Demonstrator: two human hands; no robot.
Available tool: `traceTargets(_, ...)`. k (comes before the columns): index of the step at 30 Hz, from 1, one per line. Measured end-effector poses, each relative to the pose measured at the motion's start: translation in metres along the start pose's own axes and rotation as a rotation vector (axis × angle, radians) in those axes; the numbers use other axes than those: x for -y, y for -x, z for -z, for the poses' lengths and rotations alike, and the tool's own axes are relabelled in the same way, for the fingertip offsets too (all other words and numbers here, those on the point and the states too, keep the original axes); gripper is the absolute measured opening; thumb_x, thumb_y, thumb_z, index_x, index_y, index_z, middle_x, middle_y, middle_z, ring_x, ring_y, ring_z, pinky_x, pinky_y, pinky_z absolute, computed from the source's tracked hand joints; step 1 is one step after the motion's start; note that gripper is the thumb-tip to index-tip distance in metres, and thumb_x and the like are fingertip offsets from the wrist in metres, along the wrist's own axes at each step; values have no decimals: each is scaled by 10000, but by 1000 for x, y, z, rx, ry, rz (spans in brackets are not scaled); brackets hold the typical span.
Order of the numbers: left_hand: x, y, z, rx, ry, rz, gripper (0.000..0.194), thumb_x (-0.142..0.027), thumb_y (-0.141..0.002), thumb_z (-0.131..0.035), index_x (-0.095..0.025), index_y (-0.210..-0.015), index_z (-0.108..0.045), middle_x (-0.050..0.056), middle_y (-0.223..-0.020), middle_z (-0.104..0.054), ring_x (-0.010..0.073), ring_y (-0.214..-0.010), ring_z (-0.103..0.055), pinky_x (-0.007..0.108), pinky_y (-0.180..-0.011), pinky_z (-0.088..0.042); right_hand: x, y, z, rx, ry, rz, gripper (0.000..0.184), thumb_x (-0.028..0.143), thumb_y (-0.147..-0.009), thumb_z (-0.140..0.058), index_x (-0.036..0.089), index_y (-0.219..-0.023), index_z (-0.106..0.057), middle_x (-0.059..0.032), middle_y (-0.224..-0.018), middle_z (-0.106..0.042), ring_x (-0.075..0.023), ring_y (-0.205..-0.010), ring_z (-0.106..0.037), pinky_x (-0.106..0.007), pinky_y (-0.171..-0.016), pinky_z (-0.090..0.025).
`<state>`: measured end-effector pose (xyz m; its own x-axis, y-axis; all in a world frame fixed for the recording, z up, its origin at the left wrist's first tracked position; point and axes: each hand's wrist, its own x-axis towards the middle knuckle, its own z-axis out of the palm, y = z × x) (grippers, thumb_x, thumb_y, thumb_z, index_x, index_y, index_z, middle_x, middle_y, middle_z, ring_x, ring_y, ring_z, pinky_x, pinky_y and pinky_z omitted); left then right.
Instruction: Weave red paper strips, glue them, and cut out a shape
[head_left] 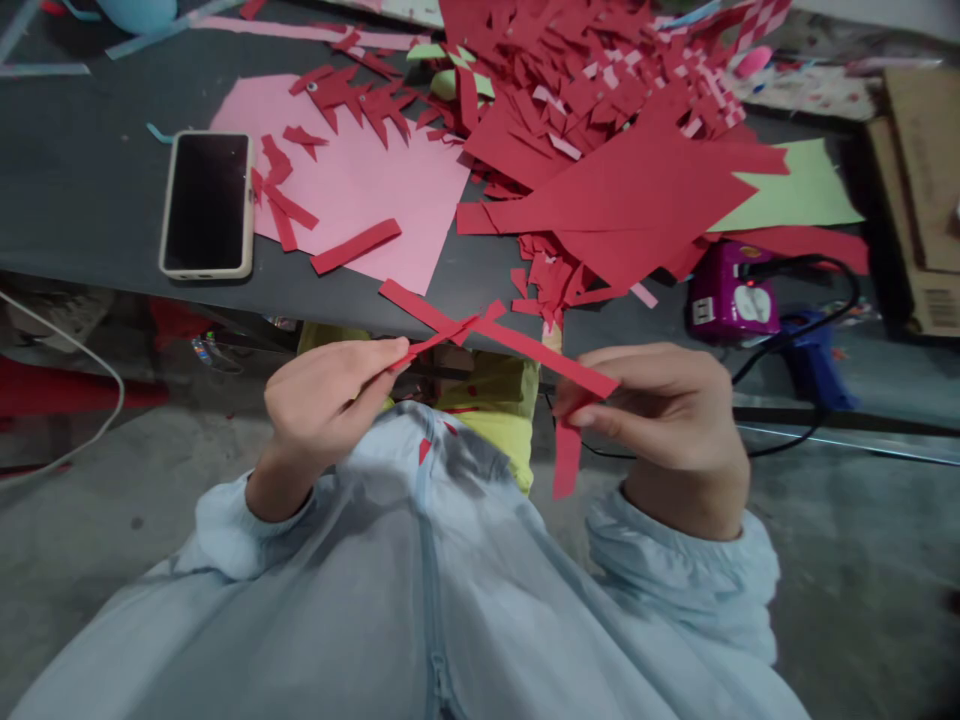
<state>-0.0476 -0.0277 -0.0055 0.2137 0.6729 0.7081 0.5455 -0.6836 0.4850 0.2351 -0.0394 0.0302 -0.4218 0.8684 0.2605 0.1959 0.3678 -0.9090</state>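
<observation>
Several red paper strips (544, 350) cross one another in front of the table's edge, between my two hands. My left hand (330, 400) is closed, its thumb and forefinger pinching the end of a narrow red strip. On the other side, my right hand (664, 410) pinches one long strip, and a short red strip (567, 460) hangs down below its thumb. Where the strips meet, I cannot tell whether they are folded or woven together. Just beyond them lies a loose red strip (357, 246) on a pink paper sheet (390, 190).
A phone (208, 205) lies on the dark table (97, 180) at left. Red paper sheets (637, 200) and a heap of folded red pieces (555, 60) cover the back. A purple box (733, 295), a blue glue gun (814, 365) with a black cable and cardboard (926, 190) are at right.
</observation>
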Motion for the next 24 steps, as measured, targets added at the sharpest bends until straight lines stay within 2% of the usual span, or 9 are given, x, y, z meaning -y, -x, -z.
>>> traceTargets(2, 1, -1, 2, 63, -29, -88, 269, -60, -801, -711, -192, -1034, -737, 17, -943, -804, 157, -840, -771, 226, -824, -619, 0, -6, 1, 23, -11, 20, 103, 136, -813, -724, 222, -759, -737, -28, -641, -690, -130, -553, -610, -240, -497, -480)
traceTargets(5, 1, -1, 3, 77, -19, -163, 293, -43, -785, -716, -177, -1045, -728, 31, -945, -804, 161, -855, -771, 226, -840, -618, -1, -15, 0, 40, -32, -5, 101, 231, -831, -733, 227, -730, -738, -21, -621, -678, -129, -536, -590, -251, -480, -462)
traceTargets(9, 1, 0, 0, 53, 34, -150, 327, -27, -763, -727, -172, -1055, -725, 28, -929, -804, 148, -846, -767, 217, -832, -619, -1, -26, -7, 86, -23, -68, 207, 363, -829, -736, 219, -680, -723, -7, -578, -636, -120, -507, -536, -259, -467, -432)
traceTargets(12, 2, 1, -4, 14, 91, -130, 325, -21, -742, -750, -159, -1035, -731, 34, -903, -804, 139, -826, -764, 200, -818, -612, 4, -31, -18, 109, 35, -105, 223, 340, -842, -716, 199, -669, -698, -1, -577, -619, -103, -509, -508, -240, -461, -395)
traceTargets(16, 2, 0, -8, -3, 144, -83, 302, -14, -745, -742, -168, -1005, -744, 32, -901, -804, 133, -805, -763, 187, -819, -604, 9, -35, -36, 74, 191, -125, 285, 250, -866, -681, 170, -598, -628, 21, -514, -553, -76, -482, -434, -224, -459, -337)
traceTargets(19, 0, -1, -10, 5, 160, -41, 283, -40, -763, -741, -203, -994, -750, 13, -890, -804, 133, -785, -764, 190, -778, -609, 9, -35, -45, 28, 289, -146, 276, 236, -873, -665, 161, -608, -640, 18, -527, -575, -74, -487, -455, -222, -472, -332)
traceTargets(24, -5, -3, -14, -44, 295, 101, 309, -67, -781, -747, -268, -1015, -764, -14, -897, -803, 136, -754, -759, 215, -737, -617, 3, -33, -52, -182, 338, -241, 233, 298, -819, -729, 167, -634, -674, 24, -522, -588, -80, -472, -469, -227, -470, -338)
